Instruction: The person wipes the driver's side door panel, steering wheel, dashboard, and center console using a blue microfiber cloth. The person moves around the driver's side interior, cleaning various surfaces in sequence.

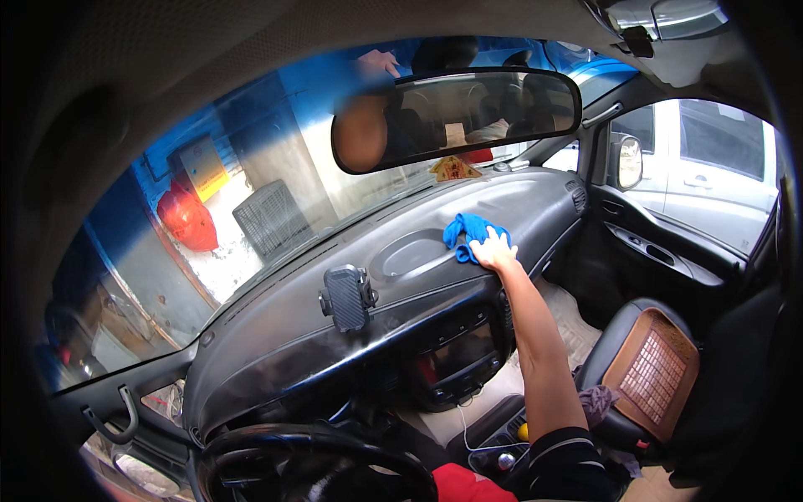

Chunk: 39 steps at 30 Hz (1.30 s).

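My right hand [495, 249] lies on a bunched blue cloth [467, 227], pressing it against the top of the black dashboard [527, 194]. Its fingers are spread over the cloth; whether they grip it is hard to tell. Just left of the cloth is an oval recess [411, 254] in the dashboard. A phone holder [348, 298] stands nearer the driver's side, with no phone in it. My left hand is out of view.
The steering wheel [313, 436] is at the bottom, the rear-view mirror [458, 119] above. A screen [464, 351] sits in the centre console, with a white cable [465, 427] below. A passenger seat with a beaded cushion [655, 370] stands at right.
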Tool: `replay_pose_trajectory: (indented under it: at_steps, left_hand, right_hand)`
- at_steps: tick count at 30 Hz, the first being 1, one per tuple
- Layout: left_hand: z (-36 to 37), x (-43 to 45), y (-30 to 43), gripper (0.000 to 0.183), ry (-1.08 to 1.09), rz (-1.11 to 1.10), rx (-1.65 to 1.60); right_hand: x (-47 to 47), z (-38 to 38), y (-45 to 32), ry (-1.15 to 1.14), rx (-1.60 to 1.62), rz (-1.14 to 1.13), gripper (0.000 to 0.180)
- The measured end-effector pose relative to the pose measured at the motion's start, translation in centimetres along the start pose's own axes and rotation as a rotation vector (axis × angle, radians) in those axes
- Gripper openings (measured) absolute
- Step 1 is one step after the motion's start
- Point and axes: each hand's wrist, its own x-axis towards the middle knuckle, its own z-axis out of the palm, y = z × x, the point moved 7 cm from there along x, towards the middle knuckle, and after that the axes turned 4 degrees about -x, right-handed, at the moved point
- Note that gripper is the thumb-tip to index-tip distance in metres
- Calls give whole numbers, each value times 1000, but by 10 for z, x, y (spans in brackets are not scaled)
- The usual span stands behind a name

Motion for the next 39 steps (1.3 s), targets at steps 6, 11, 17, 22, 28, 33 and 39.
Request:
replay_pose_trajectory:
  at_steps: [6, 11, 17, 22, 28, 33, 39]
  left_hand:
    - [16, -5, -5, 26, -53, 37, 66]
    - [39, 3, 4, 29, -199, 142, 121]
    - [20, -9, -14, 30, -50, -35, 65]
    - [11, -14, -35, 27, 30, -225, -127]
    - [7, 0, -20, 27, -21, -101, -107]
    - [-2, -10, -22, 28, 88, -99, -147]
    - [13, -27, -39, 28, -29, -168, -146]
  right_hand:
    - [-86, -2, -32, 24, -97, -322, 67]
    - [-190, 8, -137, 112, 43, -853, 47]
    - [-162, 2, -120, 224, 228, -633, 33]
    - [-132, 15, -133, 87, -124, -784, 45]
    - [-46, 93, -218, -129, -300, -680, 41]
    - [-29, 111, -241, -135, -331, -667, 48]
    - [-112, 44, -166, -85, -427, -880, 39]
